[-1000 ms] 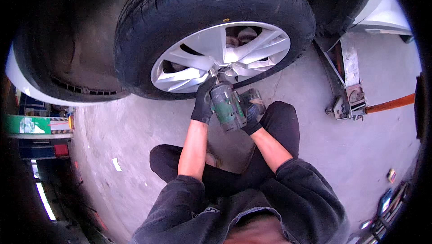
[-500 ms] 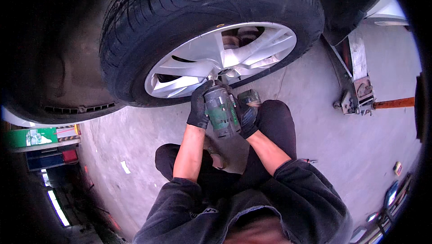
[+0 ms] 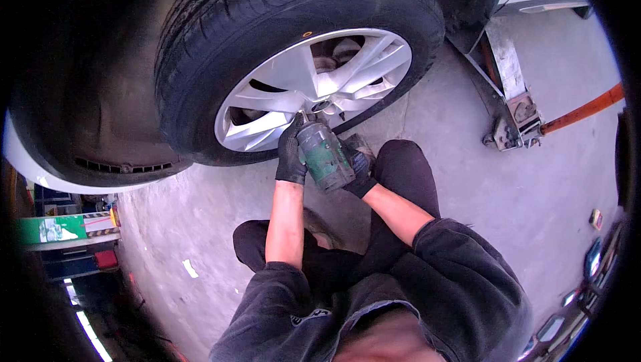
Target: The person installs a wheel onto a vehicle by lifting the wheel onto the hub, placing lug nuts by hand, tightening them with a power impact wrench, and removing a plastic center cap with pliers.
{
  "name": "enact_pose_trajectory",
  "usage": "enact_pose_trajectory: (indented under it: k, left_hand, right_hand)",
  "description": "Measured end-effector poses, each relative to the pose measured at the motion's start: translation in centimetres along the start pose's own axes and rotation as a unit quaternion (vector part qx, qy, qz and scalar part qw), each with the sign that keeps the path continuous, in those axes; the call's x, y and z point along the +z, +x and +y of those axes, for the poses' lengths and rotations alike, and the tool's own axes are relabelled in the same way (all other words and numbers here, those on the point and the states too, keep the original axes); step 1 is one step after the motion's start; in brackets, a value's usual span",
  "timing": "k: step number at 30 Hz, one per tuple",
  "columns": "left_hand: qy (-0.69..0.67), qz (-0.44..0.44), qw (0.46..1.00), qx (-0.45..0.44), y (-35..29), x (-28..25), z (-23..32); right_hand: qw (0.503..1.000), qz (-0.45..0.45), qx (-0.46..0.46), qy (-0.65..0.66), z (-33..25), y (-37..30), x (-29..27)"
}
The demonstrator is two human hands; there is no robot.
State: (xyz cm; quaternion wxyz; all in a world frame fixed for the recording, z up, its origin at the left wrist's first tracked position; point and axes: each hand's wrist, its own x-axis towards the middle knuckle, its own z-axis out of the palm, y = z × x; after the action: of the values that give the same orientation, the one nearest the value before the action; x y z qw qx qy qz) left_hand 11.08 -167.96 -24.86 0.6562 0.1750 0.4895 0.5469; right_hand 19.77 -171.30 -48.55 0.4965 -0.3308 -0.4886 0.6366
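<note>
Left hand [image 3: 292,156] and right hand [image 3: 358,169], both gloved, grip green wrench [image 3: 324,155] between them, its nose at wheel [image 3: 314,88] hub.

We cannot see the wheel nuts behind the impact wrench [image 3: 325,157]. Its body hides most of our right hand [image 3: 360,173], and the orange handle [image 3: 582,111] runs off the edge.

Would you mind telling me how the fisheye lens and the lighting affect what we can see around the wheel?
Head view: black vignette rings the frame; the tyre and floor jack bow toward the rim. The wheel arch at left is deep shadow. The silver wheel is evenly lit, without harsh glare. The gloved left hand, right hand and green impact wrench look sharp.
</note>
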Motion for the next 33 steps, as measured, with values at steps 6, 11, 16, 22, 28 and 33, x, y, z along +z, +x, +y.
enact_pose_trajectory:
  k: [6,11,16,22,28,33]
  left_hand:
    - [0.013,0.027,0.997,0.069,-0.7,-0.9,-4.1]
    - [-0.069,-0.002,0.995,0.072,1.5,4.5,-4.0]
    - [-0.049,-0.019,0.995,0.085,3.0,4.0,-2.3]
    - [0.128,0.025,0.986,0.101,2.7,3.9,-1.0]
    - [0.289,0.000,0.933,0.214,1.9,3.0,-2.1]
    - [0.249,0.010,0.946,0.206,2.7,2.6,-2.6]
  right_hand:
    - [0.690,-0.123,0.318,0.638,-11.4,-2.8,-2.7]
    - [0.654,-0.116,0.264,0.700,-9.7,-0.1,-6.9]
    - [0.614,-0.256,0.182,0.724,-9.2,2.7,-5.1]
    - [0.592,-0.202,0.187,0.757,-10.8,2.2,-2.8]
    - [0.947,-0.121,0.050,0.294,-9.1,1.6,-0.6]
    - [0.825,-0.161,0.091,0.535,-8.6,1.8,-1.4]
